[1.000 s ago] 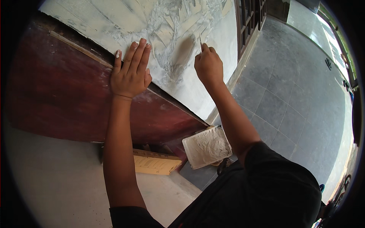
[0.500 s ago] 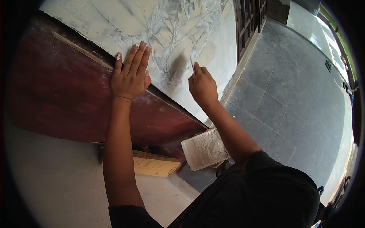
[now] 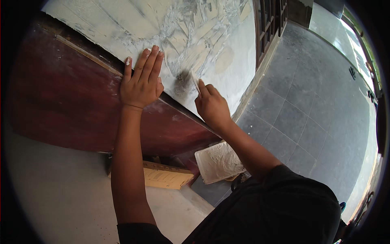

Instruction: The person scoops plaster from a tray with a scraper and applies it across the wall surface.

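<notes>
A flat putty-covered surface (image 3: 219, 44) fills the upper middle, streaked white, cream and grey. Flat against its lower edge rests my left hand (image 3: 141, 87), fingers stretched out, with white smears on the fingertips. My right hand (image 3: 214, 106) is closed around a thin, pale putty knife (image 3: 195, 81), seen nearly edge-on, so its blade's width is hard to make out. The blade meets the surface beside a blurred dark patch, right of my left hand. Below my right forearm, a white rectangular tray (image 3: 217, 168) contains thick off-white paste.
A dark red panel (image 3: 73, 97) borders the coated surface below a dark gap. A yellow cardboard box (image 3: 166, 177) lies near the tray. Grey floor tiles (image 3: 290, 118) stretch to the right, and a dark wooden lattice frame (image 3: 264, 24) stands at the upper right.
My right hand and the putty knife have moved down and slightly left across the coated surface. My left hand stays at about the same place on the edge.
</notes>
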### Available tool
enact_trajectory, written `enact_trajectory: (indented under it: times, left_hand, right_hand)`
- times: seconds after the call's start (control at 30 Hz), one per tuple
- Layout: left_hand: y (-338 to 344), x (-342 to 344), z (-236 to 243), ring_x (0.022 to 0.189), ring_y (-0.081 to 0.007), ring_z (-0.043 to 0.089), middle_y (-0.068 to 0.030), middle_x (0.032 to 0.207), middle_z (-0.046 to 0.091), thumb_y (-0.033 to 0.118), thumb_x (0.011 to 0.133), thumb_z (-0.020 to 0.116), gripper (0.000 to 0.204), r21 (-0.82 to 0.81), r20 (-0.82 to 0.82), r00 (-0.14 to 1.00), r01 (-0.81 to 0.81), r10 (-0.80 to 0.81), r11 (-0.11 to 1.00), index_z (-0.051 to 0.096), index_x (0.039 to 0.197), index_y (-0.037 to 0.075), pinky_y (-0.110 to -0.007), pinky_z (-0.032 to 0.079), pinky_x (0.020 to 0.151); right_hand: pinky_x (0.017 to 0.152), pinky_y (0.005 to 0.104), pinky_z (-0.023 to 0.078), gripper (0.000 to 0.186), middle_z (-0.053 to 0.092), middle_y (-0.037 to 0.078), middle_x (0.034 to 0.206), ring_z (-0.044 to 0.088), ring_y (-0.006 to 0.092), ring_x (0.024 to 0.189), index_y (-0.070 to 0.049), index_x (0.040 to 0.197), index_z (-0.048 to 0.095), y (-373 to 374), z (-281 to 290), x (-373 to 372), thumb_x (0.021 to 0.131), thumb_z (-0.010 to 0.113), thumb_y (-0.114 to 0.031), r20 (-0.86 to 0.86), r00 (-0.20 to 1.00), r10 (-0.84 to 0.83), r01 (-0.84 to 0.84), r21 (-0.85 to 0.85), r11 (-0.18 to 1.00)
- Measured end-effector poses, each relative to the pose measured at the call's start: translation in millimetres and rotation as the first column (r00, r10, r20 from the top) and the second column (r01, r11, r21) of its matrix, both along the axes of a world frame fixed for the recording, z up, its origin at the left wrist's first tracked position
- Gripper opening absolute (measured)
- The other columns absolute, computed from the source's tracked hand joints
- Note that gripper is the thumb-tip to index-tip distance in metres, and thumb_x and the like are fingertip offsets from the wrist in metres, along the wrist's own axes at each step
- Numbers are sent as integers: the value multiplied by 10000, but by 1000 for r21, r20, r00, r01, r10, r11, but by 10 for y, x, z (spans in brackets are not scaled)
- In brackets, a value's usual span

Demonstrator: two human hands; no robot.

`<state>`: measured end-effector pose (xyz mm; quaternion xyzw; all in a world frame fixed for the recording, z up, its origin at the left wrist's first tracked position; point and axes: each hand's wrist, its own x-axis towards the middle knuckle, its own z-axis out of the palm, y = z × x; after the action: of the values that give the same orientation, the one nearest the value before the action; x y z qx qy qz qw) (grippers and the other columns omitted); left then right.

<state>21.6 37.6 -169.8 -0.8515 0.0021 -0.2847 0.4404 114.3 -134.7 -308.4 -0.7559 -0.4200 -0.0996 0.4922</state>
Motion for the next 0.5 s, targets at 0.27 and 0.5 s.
enact_trajectory:
  times: [0.27, 0.5]
  left_hand:
    - [-13, 50, -55, 1433, -132, 333, 32, 1556, 365, 296, 881, 395, 604, -13, 12, 1000, -23, 23, 1000, 424, 1473, 182, -489, 137, 1203]
    - [-33, 49, -19, 1427, -162, 351, 9, 1543, 388, 299, 877, 408, 613, 19, -4, 1000, -19, 19, 1000, 426, 1472, 156, -500, 138, 1197]
  right_hand:
    - [726, 390, 573, 595, 592, 215, 977, 640, 339, 867, 193, 1290, 431, 726, -48, 56, 831, 629, -129, 185, 965, -185, 204, -89, 975]
    - [731, 414, 558, 527, 587, 176, 995, 626, 329, 937, 58, 1328, 489, 3, -170, -20, 840, 583, -116, -82, 997, 9, -16, -83, 996]
